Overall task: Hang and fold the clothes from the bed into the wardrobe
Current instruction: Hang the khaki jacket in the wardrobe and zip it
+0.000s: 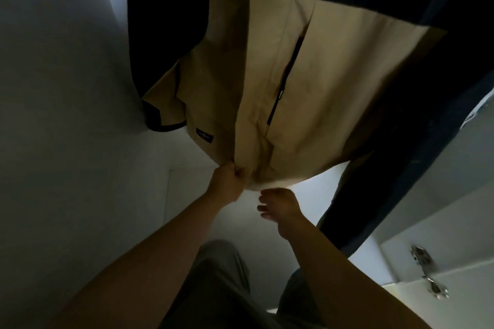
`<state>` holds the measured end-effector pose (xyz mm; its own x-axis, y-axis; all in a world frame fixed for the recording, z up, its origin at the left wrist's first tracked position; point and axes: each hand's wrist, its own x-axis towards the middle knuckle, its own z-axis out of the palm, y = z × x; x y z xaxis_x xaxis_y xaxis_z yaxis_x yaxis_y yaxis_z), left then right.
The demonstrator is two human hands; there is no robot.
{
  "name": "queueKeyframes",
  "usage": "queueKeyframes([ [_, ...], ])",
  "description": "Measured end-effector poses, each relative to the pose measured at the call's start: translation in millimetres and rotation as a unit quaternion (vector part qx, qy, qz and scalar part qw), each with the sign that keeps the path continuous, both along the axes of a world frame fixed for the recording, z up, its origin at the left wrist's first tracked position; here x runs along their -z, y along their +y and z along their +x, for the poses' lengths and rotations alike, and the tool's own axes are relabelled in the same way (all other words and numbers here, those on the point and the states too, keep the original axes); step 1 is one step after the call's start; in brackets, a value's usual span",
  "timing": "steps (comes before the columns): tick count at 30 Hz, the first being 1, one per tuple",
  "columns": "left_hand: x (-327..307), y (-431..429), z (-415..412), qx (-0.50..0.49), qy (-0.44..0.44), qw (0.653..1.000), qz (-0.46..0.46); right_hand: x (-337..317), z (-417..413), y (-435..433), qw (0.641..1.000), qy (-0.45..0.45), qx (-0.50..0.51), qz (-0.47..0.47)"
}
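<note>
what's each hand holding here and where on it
The left hand grips the jacket at its bottom hem, by the front opening. The right hand is just under the hem, fingers loose, holding nothing.

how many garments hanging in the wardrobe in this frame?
3: a beige jacket in the middle, a dark garment left of it, a navy garment on its right. Others may be hidden behind.

Matt tan cloth jacket [307, 83], shiny metal hinge [427, 272], smooth white panels [66, 88]
</note>
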<state>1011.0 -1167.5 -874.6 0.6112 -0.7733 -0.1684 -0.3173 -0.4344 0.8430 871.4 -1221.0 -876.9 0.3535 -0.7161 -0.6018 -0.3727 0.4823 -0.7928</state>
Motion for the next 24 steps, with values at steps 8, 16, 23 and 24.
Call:
queueKeyframes([
  [8, -29.6, -6.1, -27.6, 0.141, 0.019, 0.987, -0.068, 42.1, -28.3, 19.0, 0.921, -0.160, 0.179, 0.306],
  [16, -61.8, -33.7, -43.7, 0.070, 0.215, 0.964, -0.138, 33.4, -48.4, 31.8, 0.836, -0.401, 0.106, 0.360],
  [23, -66.0, -12.6, -43.3, 0.067, 0.079, 0.992, -0.069, 12.9, -52.1, 34.0, 0.819, -0.457, 0.137, 0.319],
  [24, -65.7, -6.9, -46.5, 0.085, 0.042, 0.995, -0.034, 10.8, -50.5, 34.3, 0.824, -0.455, 0.135, 0.310],
])
